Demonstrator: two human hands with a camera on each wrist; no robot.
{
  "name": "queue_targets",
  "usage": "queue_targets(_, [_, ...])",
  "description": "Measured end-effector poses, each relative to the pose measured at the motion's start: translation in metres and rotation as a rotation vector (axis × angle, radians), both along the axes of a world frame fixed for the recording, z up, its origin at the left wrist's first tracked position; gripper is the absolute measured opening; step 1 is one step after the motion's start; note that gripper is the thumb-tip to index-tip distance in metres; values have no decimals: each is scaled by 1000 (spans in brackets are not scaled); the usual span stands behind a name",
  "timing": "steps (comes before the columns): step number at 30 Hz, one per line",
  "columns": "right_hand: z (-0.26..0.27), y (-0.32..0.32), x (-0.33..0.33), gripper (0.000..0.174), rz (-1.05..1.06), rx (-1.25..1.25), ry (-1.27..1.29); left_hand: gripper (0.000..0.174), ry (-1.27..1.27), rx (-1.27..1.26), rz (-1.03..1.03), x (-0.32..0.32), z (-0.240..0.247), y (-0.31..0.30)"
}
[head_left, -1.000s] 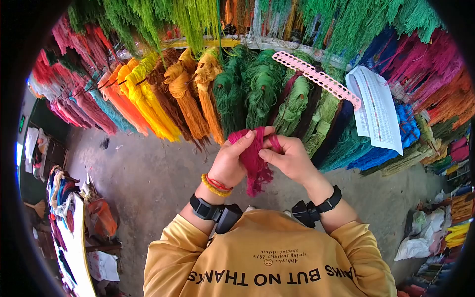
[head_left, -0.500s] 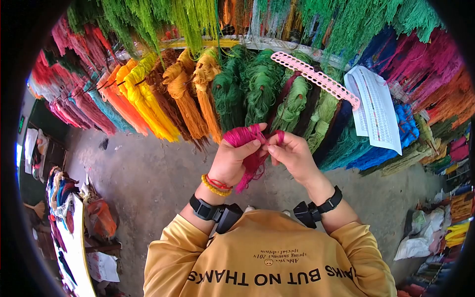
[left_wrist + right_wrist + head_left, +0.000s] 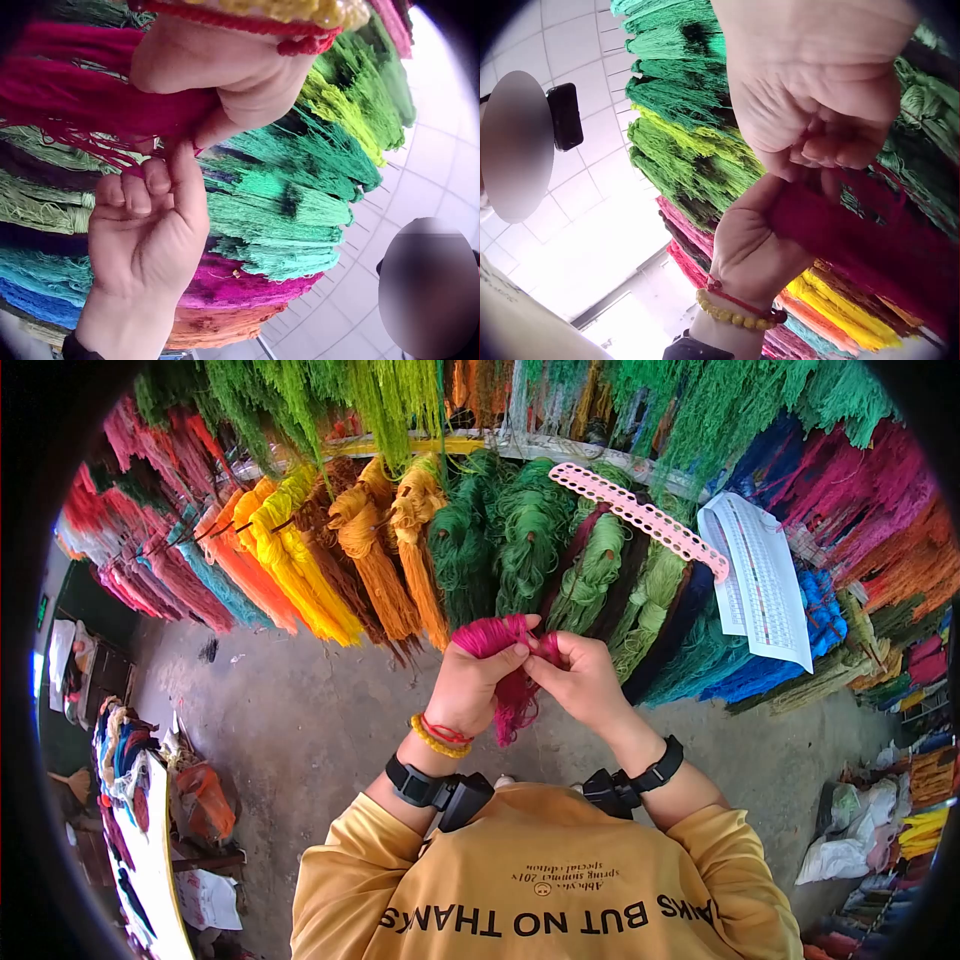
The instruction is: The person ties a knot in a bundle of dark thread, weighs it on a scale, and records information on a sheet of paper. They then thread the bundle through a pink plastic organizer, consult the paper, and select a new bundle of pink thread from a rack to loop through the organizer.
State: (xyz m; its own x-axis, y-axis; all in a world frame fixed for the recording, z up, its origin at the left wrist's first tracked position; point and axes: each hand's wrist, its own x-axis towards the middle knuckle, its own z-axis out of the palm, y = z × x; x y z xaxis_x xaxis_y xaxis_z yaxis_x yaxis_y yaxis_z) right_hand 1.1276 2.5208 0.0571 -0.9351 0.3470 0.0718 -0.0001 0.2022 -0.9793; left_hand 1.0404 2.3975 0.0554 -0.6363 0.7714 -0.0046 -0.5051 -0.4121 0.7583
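A hank of magenta yarn lies over the fingers of my left hand, its loose end hanging below the hands. The left thumb presses on the yarn. Close beside it, my right hand pinches a few magenta strands with thumb and curled fingers, and the fingertips of both hands meet. In the left wrist view the magenta yarn spreads out to the left, and the right hand has its fingers curled at the strands. The right wrist view shows the left hand gripping the hank.
Dark green skeins, orange skeins and yellow skeins hang on a rack just ahead. A pink perforated strip and a printed sheet lie over skeins at right. A white-topped table stands at left.
The hank has shifted from hanging between the hands to lying over the left fingers. The right hand has drawn in against the left, pinching strands.
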Motion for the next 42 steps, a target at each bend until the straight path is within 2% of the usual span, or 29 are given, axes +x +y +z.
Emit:
queue_targets(3, [-5, -1, 0, 5, 22, -65, 80, 28, 8, 6, 18, 0, 0, -2])
queue_targets(9, [2, 0, 4, 9, -7, -125, 63, 28, 4, -50, 66, 0, 3, -4])
queue_targets(12, [6, 1, 6, 9, 61, -386, 69, 29, -4, -11, 44, -3, 4, -5])
queue_targets(18, [5, 11, 13, 9, 319, -762, -26, 27, -48, 5, -58, -2, 8, -5])
queue_targets(21, [4, 24, 16, 20, 495, -742, -81, 23, -46, -9, -132, -3, 1, -6])
queue_targets(24, [16, 25, 19, 41, 386, -1291, 327, 31, 6, 55, -224, -10, -9, -8])
queue_targets(25, [24, 31, 20, 55, 361, -1212, 413, 35, 30, 87, -257, -11, -9, -9])
queue_targets(27, [28, 40, 19, 47, 345, -1190, 476, 39, -86, 75, -201, -5, 0, -8])
queue_targets(30, [21, 37, 17, 33, 117, -719, 122, 44, -161, 77, -185, 0, 10, -3])
queue_targets(31, [28, 22, 14, 17, -18, -522, -17, 45, -171, 80, -190, 2, 11, -1])
queue_targets(33, [22, 4, 10, 13, 18, -303, 14, 46, -84, 58, -206, 4, 6, 3])
queue_targets(37, [7, 2, 4, 11, 26, -233, 78, 45, 30, -22, -174, 3, 7, 3])
queue_targets(42, [1, 3, 3, 10, 34, -134, 105, 43, -48, 27, -204, 3, 8, 1])
